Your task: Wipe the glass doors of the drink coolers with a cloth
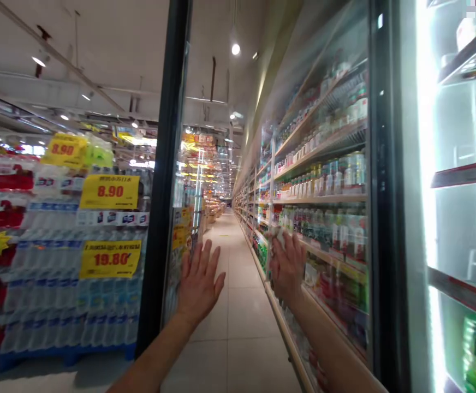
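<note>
A glass fridge door with a black frame (168,109) stands swung out in front of me, its pane between the two dark uprights. My left hand (199,286) is raised against or close to the pane with its fingers spread, and nothing is in it. Right of it, my right hand (289,267) is slightly blurred and presses a crumpled whitish cloth or tissue (279,236) at the glass. The cloth lies mostly under the fingers. Rows of drinks (336,174) show in the glass behind my right hand.
Lit fridge shelves (467,173) with cans and packs are close on the right. Stacked bottled water (49,273) with yellow price signs (110,192) stands on a blue pallet (29,357) at left. A tiled aisle (238,311) shows through the pane.
</note>
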`<act>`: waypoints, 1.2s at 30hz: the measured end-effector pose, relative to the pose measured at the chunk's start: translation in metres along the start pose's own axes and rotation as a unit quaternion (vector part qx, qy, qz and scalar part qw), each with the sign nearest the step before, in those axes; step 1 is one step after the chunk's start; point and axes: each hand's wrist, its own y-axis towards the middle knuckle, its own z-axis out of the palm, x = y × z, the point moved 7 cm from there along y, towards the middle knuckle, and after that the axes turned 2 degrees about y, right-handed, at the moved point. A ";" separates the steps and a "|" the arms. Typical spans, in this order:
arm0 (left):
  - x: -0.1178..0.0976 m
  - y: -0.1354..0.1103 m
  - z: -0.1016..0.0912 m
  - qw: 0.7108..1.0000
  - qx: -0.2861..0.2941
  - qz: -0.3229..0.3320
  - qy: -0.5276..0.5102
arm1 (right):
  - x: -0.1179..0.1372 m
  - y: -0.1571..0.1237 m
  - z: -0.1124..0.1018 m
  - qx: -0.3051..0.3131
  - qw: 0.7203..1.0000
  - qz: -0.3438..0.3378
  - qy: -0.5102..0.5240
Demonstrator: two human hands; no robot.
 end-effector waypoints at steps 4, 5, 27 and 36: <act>0.005 -0.004 -0.012 0.999 0.031 0.043 -0.003 | 0.004 0.077 0.022 0.002 1.000 -0.005 0.002; 0.007 -0.006 -0.018 0.998 0.032 0.051 -0.007 | 0.012 0.093 0.028 0.016 1.000 -0.010 0.008; 0.041 -0.060 -0.073 1.000 0.028 0.010 -0.005 | 0.158 -0.032 0.019 0.161 0.901 -0.379 0.137; 0.020 -0.078 -0.059 0.998 0.057 -0.013 -0.021 | 0.103 -0.014 0.012 0.090 0.987 -0.102 0.085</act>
